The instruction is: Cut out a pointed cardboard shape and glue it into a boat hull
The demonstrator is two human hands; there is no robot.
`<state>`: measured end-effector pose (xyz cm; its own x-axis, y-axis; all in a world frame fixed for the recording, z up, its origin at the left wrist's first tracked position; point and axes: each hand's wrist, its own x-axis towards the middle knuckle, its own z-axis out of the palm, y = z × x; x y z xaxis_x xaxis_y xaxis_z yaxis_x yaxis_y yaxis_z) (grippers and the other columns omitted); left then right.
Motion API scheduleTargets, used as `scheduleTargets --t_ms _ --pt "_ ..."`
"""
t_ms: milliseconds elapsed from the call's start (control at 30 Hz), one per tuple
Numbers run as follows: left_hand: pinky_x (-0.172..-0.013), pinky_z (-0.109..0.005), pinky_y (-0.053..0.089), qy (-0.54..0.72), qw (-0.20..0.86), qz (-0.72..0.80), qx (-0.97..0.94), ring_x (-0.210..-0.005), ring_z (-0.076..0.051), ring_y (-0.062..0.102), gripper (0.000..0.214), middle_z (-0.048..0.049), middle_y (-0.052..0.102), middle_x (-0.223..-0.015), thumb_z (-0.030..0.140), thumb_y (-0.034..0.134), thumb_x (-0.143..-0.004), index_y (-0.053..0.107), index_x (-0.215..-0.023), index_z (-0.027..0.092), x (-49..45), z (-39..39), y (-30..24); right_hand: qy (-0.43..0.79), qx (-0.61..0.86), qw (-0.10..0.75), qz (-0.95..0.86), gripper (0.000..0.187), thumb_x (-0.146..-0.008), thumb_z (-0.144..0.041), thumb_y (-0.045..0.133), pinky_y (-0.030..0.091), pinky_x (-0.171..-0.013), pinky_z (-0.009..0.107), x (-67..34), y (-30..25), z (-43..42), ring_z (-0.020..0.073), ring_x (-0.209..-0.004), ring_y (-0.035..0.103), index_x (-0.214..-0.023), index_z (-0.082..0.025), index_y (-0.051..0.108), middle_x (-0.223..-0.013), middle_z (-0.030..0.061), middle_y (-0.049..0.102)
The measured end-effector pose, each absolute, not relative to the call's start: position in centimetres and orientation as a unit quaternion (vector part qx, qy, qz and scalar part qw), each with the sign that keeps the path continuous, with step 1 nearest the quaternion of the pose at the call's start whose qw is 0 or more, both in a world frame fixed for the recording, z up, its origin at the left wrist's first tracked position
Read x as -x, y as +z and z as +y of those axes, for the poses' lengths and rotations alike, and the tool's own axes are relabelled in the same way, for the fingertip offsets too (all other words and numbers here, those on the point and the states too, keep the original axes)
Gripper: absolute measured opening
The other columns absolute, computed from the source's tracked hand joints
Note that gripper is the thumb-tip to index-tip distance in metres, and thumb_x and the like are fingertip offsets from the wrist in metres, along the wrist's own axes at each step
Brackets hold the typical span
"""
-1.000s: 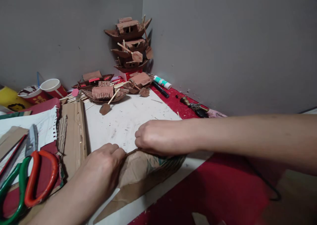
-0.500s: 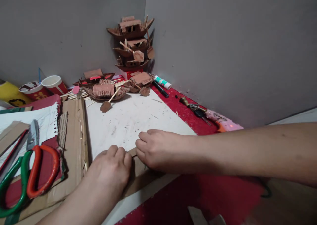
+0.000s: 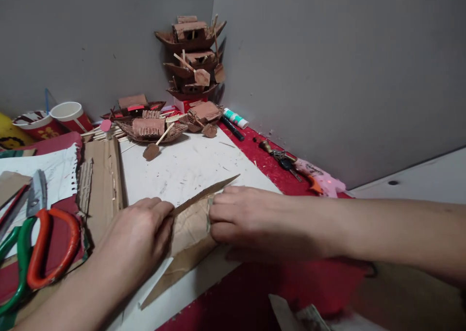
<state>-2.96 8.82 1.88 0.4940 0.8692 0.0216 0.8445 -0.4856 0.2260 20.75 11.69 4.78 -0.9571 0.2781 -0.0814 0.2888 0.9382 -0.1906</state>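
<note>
Cardboard piece (image 3: 189,224) | long edge left-right, tip up-right | both hands gripping

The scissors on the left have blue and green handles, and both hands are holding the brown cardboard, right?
Not quite. The head view shows the scissors on the left with orange and green handles, not blue and green. The left hand and right hand are indeed both holding the brown cardboard.

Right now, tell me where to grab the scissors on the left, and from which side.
Take the scissors by the orange handle loop, coming from above on its right side. The loop lies flat and open, with the blade pointing away toward the far left. The left hand is nearest, but it pinches the cardboard piece.
</note>
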Motion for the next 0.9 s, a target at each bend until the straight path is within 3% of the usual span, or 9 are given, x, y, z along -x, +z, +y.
scheduleTargets --t_ms 67,133,333,500,700,767,900 --pt "-0.066 -0.035 0.042 0.118 0.022 0.479 -0.870 -0.074 -0.021 0.055 0.015 -0.0041 0.059 -0.079 0.022 0.044 -0.091 0.058 -0.089 0.019 2.3 7.9 2.2 -0.074 -0.150 0.020 0.986 0.017 -0.092 -0.019 0.050 0.033 -0.071 0.032 -20.9 3.6 11.4 0.0164 -0.075 0.047 -0.078 -0.017 0.060 -0.084 0.0034 0.061" --pt "-0.063 -0.035 0.040 0.161 -0.025 0.430 -0.888 -0.067 -0.021 0.052 0.013 -0.0021 0.056 -0.072 0.022 0.048 -0.089 0.056 -0.080 0.021 1.5 6.8 2.2 -0.056 -0.145 0.009 0.988 0.023 -0.094 -0.014 0.044 0.033 -0.070 0.032 -21.1 2.7 11.5 0.0163 -0.073 0.046 -0.077 -0.016 0.059 -0.081 0.0037 0.060" --pt "-0.055 -0.033 0.045 0.153 -0.015 0.367 -0.918 -0.060 -0.020 0.054 0.017 -0.0010 0.058 -0.069 0.006 0.048 -0.076 0.054 -0.078 0.021 -0.2 4.7 0.8 -0.060 -0.126 -0.015 0.990 0.025 -0.095 -0.015 0.042 0.034 -0.068 0.031 -21.0 2.3 11.8 0.0161 -0.071 0.045 -0.077 -0.015 0.060 -0.079 0.0047 0.059" --pt "-0.056 -0.032 0.051 0.121 -0.003 0.353 -0.928 -0.064 -0.021 0.059 0.022 -0.0033 0.062 -0.073 0.005 0.045 -0.074 0.058 -0.084 0.019 -0.3 4.5 0.3 -0.069 -0.164 -0.022 0.984 0.027 -0.094 -0.017 0.043 0.035 -0.062 0.029 -20.9 1.4 11.1 0.0152 -0.067 0.042 -0.073 -0.016 0.059 -0.076 0.0036 0.057" --pt "-0.061 -0.033 0.054 0.128 -0.167 0.293 -0.933 -0.069 -0.024 0.063 0.033 -0.0128 0.069 -0.083 0.000 0.040 -0.076 0.061 -0.101 0.006 -0.3 3.9 -0.6 -0.009 -0.127 0.012 0.992 0.013 -0.083 -0.010 0.057 0.037 -0.072 0.033 -21.2 0.5 10.4 0.0184 -0.078 0.046 -0.074 -0.018 0.060 -0.075 0.0045 0.058" --pt "-0.060 -0.033 0.055 0.124 -0.131 0.305 -0.935 -0.069 -0.024 0.064 0.032 -0.0122 0.069 -0.084 0.002 0.040 -0.078 0.061 -0.101 0.008 -0.2 4.1 -0.5 -0.021 -0.129 0.026 0.991 0.014 -0.083 -0.011 0.056 0.037 -0.068 0.032 -21.1 0.9 10.8 0.0180 -0.075 0.047 -0.073 -0.018 0.061 -0.077 0.0050 0.060" --pt "-0.061 -0.031 0.055 0.131 0.059 0.369 -0.918 -0.073 -0.022 0.064 0.022 -0.0072 0.068 -0.082 0.011 0.044 -0.081 0.063 -0.089 0.019 0.1 5.3 0.3 -0.142 -0.170 0.036 0.974 0.016 -0.087 -0.012 0.052 0.036 -0.061 0.029 -20.6 2.2 12.2 0.0150 -0.069 0.049 -0.077 -0.016 0.064 -0.080 0.0043 0.065"
